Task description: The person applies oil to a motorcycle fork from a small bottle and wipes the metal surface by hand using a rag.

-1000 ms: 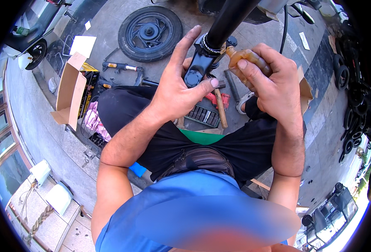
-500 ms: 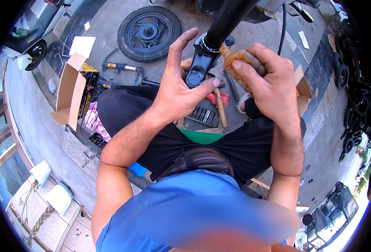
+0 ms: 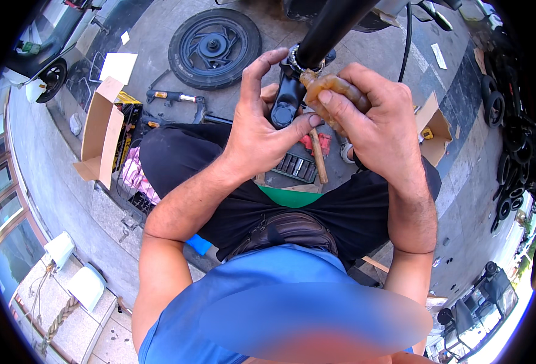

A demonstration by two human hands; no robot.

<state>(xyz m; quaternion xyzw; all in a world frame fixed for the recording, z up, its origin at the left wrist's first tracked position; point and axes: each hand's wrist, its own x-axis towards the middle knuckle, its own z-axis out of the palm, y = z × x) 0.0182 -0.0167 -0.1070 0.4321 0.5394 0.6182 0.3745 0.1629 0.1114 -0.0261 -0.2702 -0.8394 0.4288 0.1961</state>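
A black steering tube (image 3: 327, 31) runs down from the top to a black fork bracket (image 3: 286, 100), with a ring of steel balls (image 3: 294, 57) around its foot. My left hand (image 3: 259, 136) is wrapped round the bracket, thumb across its lower end. My right hand (image 3: 380, 124) grips a grimy, amber plastic bottle (image 3: 340, 94), its nozzle at the ball ring, partly covering it. Below, between my legs, lie a wooden-handled hammer (image 3: 318, 156), a red tool (image 3: 309, 144) and a case of sockets (image 3: 289, 167).
A wheel (image 3: 213, 45) lies on the tiled floor beside loose fork parts (image 3: 174, 97). Open cardboard boxes (image 3: 98, 133) flank my legs. A parked scooter (image 3: 49, 82) is at upper left, stacked tires (image 3: 510, 145) at right. A dark vehicle body (image 3: 310, 12) is overhead.
My right hand has moved left with the bottle, bringing its nozzle over the front of the ball ring. My left hand and the bracket have shifted only slightly.
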